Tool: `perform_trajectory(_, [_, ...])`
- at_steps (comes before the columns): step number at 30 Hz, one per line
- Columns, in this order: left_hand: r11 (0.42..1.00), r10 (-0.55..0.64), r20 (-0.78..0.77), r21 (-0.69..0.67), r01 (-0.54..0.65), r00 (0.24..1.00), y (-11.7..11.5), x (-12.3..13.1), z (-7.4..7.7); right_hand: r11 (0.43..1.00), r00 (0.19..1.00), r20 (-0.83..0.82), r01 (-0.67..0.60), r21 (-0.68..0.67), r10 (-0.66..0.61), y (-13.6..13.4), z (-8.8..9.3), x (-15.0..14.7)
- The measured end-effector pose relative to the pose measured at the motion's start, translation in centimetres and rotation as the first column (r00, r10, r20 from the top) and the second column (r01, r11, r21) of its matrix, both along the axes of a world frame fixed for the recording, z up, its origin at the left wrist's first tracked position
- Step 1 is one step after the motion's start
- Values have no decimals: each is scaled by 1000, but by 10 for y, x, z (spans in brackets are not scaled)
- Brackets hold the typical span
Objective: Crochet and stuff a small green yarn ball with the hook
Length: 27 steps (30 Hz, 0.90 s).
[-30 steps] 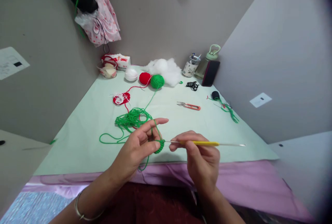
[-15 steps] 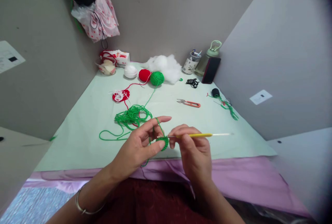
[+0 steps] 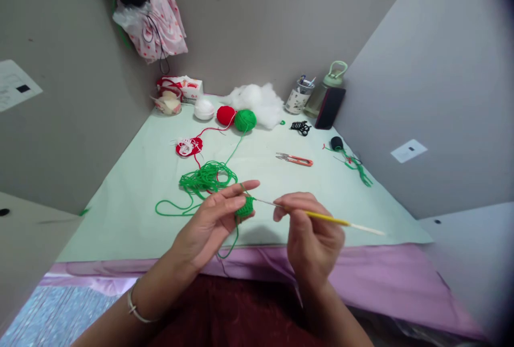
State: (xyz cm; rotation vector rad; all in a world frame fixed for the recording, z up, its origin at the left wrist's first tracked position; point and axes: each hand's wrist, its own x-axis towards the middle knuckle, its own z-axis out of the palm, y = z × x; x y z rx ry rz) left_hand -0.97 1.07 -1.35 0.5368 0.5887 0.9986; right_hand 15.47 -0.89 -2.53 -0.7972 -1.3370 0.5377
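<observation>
Here I have the left hand [image 3: 209,224] pinching the small green crochet piece [image 3: 244,206] between thumb and fingers just above the near edge of the tabletop [image 3: 385,218], index finger stretched out with a strand looped over it. My right hand [image 3: 315,245] is closed around the yellow-handled hook [image 3: 327,217], its thin tip right at the piece's upper edge! Beyond the left hand lies a loose green yarn heap [image 3: 209,177], with orange snips [image 3: 297,160] farther right and a green ball [image 3: 245,120] touching a red ball [image 3: 225,115] behind.
</observation>
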Motion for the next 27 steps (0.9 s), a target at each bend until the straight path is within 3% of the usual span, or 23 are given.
perform_trajectory(2, [998,53,-37,43,-51,998,-1,-1,1,986,977,-184,-130,-102,109,2,3,-2])
perform_trajectory(4, [994,44,-84,101,-35,996,-4,0,3,964,955,-232,-223,-148,185,3,2,-5])
perform_trajectory(8, [981,-9,-157,191,39,988,-7,2,4,954,967,-188,-213,-211,174,6,-3,-7])
perform_trajectory(13, [977,-17,-196,203,58,980,-4,-2,-2,886,899,-391,-335,-319,199,10,0,-6])
perform_trajectory(18, [930,52,-353,358,84,934,-6,-6,0,817,827,-507,-455,-354,241,13,4,-5])
perform_trajectory(21, [913,122,-425,403,67,897,-7,-7,4,817,834,-502,-444,-368,228,13,4,-4])
perform_trajectory(27, [927,111,-428,371,63,897,-6,-4,-1,862,857,-463,-397,-317,225,10,3,-6])
